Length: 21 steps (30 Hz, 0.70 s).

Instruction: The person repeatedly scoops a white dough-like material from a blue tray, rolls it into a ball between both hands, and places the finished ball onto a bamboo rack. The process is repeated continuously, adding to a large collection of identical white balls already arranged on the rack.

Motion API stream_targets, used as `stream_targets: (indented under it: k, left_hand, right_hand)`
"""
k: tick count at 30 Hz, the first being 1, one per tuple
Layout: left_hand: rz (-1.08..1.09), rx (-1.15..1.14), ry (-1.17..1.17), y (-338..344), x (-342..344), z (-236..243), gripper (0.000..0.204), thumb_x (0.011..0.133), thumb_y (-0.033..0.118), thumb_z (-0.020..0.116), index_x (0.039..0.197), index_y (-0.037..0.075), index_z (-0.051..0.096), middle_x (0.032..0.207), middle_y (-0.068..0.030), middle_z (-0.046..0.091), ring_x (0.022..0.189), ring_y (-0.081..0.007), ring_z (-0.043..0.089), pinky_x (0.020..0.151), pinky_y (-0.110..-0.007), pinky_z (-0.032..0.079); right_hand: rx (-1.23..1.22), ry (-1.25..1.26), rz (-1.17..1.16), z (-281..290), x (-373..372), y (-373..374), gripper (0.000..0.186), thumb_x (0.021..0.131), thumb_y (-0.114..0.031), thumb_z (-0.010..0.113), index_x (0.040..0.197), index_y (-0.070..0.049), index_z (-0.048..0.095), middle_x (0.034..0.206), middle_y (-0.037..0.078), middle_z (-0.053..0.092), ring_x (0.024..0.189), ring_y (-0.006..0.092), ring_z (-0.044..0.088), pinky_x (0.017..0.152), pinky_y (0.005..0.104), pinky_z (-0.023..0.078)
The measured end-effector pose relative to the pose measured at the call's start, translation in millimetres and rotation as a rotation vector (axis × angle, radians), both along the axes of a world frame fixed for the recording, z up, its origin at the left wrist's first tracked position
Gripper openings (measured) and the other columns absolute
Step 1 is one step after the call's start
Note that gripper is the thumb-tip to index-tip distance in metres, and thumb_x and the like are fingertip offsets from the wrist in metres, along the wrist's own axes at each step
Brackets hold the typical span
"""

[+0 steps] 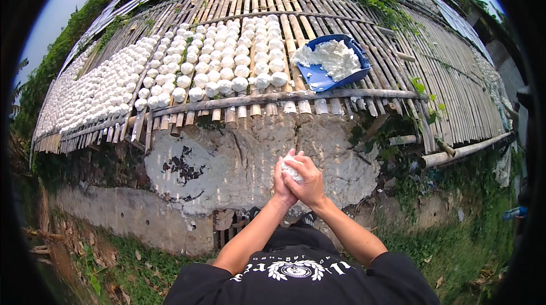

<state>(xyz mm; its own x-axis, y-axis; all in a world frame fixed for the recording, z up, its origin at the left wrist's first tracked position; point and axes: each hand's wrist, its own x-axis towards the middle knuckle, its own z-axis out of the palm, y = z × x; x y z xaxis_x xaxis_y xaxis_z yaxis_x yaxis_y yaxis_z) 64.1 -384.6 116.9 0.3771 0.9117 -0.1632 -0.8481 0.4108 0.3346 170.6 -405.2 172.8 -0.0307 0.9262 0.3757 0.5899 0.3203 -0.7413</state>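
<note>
Cupped together in front of my body, my left hand (pixel 281 183) and my right hand (pixel 308 179) press around a lump of white dough-like paste (pixel 293 168). The lump shows between my fingers; its underside is hidden by my palms. Beyond my hands, on a slatted bamboo rack, sits a blue scoop-shaped container (pixel 350 77) holding a crumbly mass of the same white paste (pixel 335 59). To its left, rows of rounded white balls (pixel 226 73) cover the slats, reaching far to the left side.
The bamboo rack (pixel 364 29) slopes away, with a pole (pixel 273 98) along its near edge. Green vines (pixel 375 1) grow over it at the right. Below lies a ledge (pixel 136 214) with white-crusted ground (pixel 244 157). Grass (pixel 398 254) borders the near side.
</note>
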Motion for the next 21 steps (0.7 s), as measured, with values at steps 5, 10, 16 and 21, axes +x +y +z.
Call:
stream_targets:
  k: [5, 10, 16, 21]
  left_hand:
    - [-0.454, -0.249, -0.166, 12, -31, 0, 0.057, 0.115, 0.053, 0.039, 0.150, 0.012, 0.058, 0.146, -0.0104, 0.065, 0.133, -0.0286, 0.065, 0.112, -0.049, 0.054]
    - [-0.309, -0.158, -0.171, 0, -7, -9, 0.055, 0.114, 0.051, 0.042, 0.145, 0.009, 0.060, 0.147, -0.0162, 0.064, 0.137, -0.0327, 0.061, 0.117, -0.051, 0.050]
    - [-0.476, -0.236, -0.177, 0, -25, 7, 0.080, 0.109, 0.073, 0.040, 0.151, 0.007, 0.055, 0.152, -0.0196, 0.059, 0.142, -0.0353, 0.059, 0.120, -0.052, 0.048]
    - [-0.436, -0.173, -0.067, -3, -18, 22, 0.062, 0.112, 0.063, 0.044, 0.143, 0.011, 0.060, 0.131, -0.0110, 0.072, 0.119, -0.0265, 0.072, 0.101, -0.043, 0.062]
  right_hand:
    - [0.194, -0.179, 0.220, 11, 33, 7, 0.088, 0.082, -0.032, 0.089, 0.156, 0.002, 0.053, 0.154, 0.028, 0.052, 0.135, 0.0390, 0.062, 0.100, 0.0501, 0.057]
    - [0.058, -0.209, -0.093, 15, -7, -22, 0.064, 0.081, -0.032, 0.089, 0.135, -0.001, 0.070, 0.126, 0.021, 0.070, 0.121, 0.0377, 0.066, 0.102, 0.0492, 0.051]
    - [0.265, 0.021, 0.233, 18, 15, -8, 0.052, 0.078, -0.028, 0.088, 0.124, -0.006, 0.076, 0.127, 0.016, 0.070, 0.121, 0.0361, 0.065, 0.100, 0.0492, 0.053]
    - [0.282, -0.284, -0.010, 24, 12, -16, 0.053, 0.078, -0.029, 0.090, 0.125, -0.007, 0.076, 0.131, 0.023, 0.068, 0.121, 0.0421, 0.068, 0.099, 0.0537, 0.056]
